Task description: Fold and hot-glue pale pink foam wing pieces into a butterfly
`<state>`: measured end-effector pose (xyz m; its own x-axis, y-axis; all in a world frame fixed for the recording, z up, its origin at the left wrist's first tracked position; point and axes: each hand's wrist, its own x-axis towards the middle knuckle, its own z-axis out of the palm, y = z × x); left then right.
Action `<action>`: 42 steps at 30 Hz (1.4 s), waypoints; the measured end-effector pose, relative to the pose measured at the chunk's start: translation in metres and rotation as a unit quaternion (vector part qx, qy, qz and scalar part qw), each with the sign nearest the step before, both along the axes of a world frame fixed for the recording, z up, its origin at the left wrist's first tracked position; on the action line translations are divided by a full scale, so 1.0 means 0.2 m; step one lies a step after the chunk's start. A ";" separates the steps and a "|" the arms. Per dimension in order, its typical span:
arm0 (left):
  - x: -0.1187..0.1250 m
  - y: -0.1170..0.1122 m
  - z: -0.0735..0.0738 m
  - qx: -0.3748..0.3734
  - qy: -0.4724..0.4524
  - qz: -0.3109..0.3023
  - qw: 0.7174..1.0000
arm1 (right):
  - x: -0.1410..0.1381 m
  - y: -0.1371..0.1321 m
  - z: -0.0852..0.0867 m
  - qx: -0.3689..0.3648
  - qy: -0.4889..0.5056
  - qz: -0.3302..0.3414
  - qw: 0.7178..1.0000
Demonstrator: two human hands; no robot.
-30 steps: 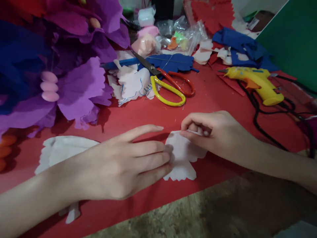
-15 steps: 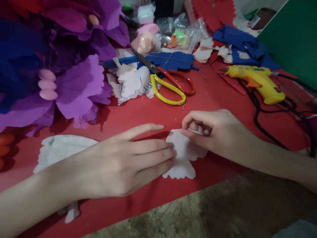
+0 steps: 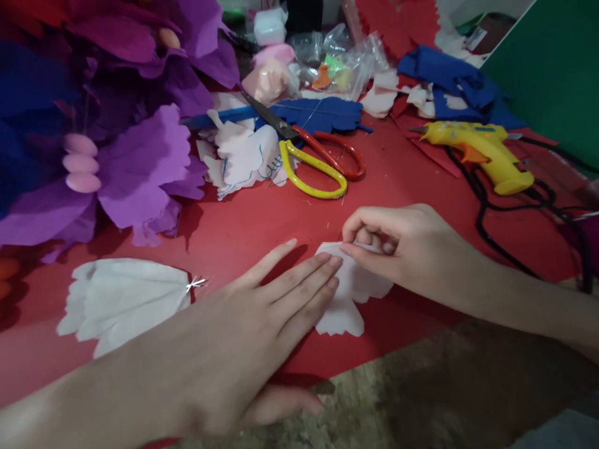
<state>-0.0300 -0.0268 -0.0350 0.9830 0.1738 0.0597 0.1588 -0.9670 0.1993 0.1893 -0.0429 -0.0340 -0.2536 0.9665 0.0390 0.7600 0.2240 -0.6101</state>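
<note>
A small pale pink paper petal with a scalloped edge lies on the red felt sheet near the front. My left hand lies flat with its fingers stretched out, the fingertips pressing the petal's left side. My right hand pinches the petal's top edge between thumb and curled fingers. A larger pleated white paper petal, tied with a thin wire at its narrow end, lies to the left of my left arm.
Scissors with yellow and red handles lie behind the hands, beside a marked white paper piece. A yellow glue gun with a black cord sits at the right. Purple paper flowers fill the left. Blue and red scraps and plastic bags lie at the back.
My left hand has slid forward and rotated flatter, its fingertips now further onto the petal. The white pleated petal on the left is more uncovered. My right hand keeps its pinch.
</note>
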 end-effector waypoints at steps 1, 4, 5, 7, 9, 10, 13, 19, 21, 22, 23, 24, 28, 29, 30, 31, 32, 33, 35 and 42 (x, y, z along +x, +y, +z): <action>0.00 0.00 0.00 0.001 0.008 -0.002 1.000 | 0.00 0.00 0.00 -0.003 0.000 0.000 1.000; 0.00 0.00 0.00 0.007 0.019 -0.010 1.000 | 0.01 0.00 -0.01 0.000 0.002 0.006 1.000; 0.00 0.00 0.00 0.011 0.022 -0.013 1.000 | 0.01 0.00 -0.01 0.006 0.003 0.010 1.000; 0.00 0.00 0.00 0.019 0.029 -0.021 0.999 | 0.02 0.00 0.00 0.039 -0.005 0.012 0.999; 0.01 0.00 0.00 0.020 0.039 -0.026 0.999 | 0.03 0.00 0.01 0.098 -0.030 0.008 0.995; 0.02 -0.01 -0.01 0.020 0.042 -0.025 0.999 | 0.03 -0.01 0.02 0.131 -0.050 0.007 0.990; 0.03 -0.01 -0.01 0.017 0.040 -0.020 0.999 | 0.04 -0.03 0.04 0.199 -0.115 0.035 0.973; 0.01 -0.01 0.00 0.011 0.016 0.007 1.000 | 0.05 -0.10 -0.02 0.282 -0.146 0.183 0.930; -0.01 -0.01 0.00 0.017 0.011 0.012 1.000 | 0.05 -0.11 -0.04 0.295 -0.148 0.213 0.920; -0.01 -0.02 0.00 0.019 0.009 0.011 1.000 | 0.05 -0.11 -0.05 0.296 -0.148 0.224 0.917; -0.02 -0.02 0.00 0.021 0.009 0.012 1.000 | 0.04 -0.11 -0.06 0.298 -0.149 0.231 0.914; -0.02 -0.02 -0.01 0.022 0.007 0.013 1.000 | 0.04 -0.10 -0.06 0.302 -0.152 0.233 0.912; -0.01 -0.02 -0.01 0.014 0.020 0.015 1.000 | 0.05 -0.10 -0.06 0.310 -0.183 0.191 0.913; 0.00 -0.02 0.00 0.012 0.025 0.012 1.000 | 0.05 -0.10 -0.06 0.308 -0.190 0.178 0.915; 0.00 -0.03 0.00 0.010 0.030 0.009 0.999 | 0.05 -0.10 -0.06 0.305 -0.195 0.166 0.917; 0.00 -0.03 0.00 0.010 0.034 0.007 0.999 | 0.05 -0.10 -0.07 0.303 -0.200 0.157 0.918; 0.01 -0.03 0.01 0.009 0.037 0.005 0.999 | 0.05 -0.11 -0.07 0.302 -0.202 0.150 0.919; 0.01 -0.03 0.01 0.008 0.040 0.006 0.999 | 0.06 -0.11 -0.07 0.300 -0.201 0.142 0.922; 0.01 -0.03 0.01 0.005 0.044 0.007 0.999 | 0.06 -0.10 -0.08 0.282 -0.182 0.122 0.934; 0.02 0.00 0.01 0.003 -0.007 0.045 0.999 | 0.07 -0.07 -0.08 0.158 -0.098 0.029 0.982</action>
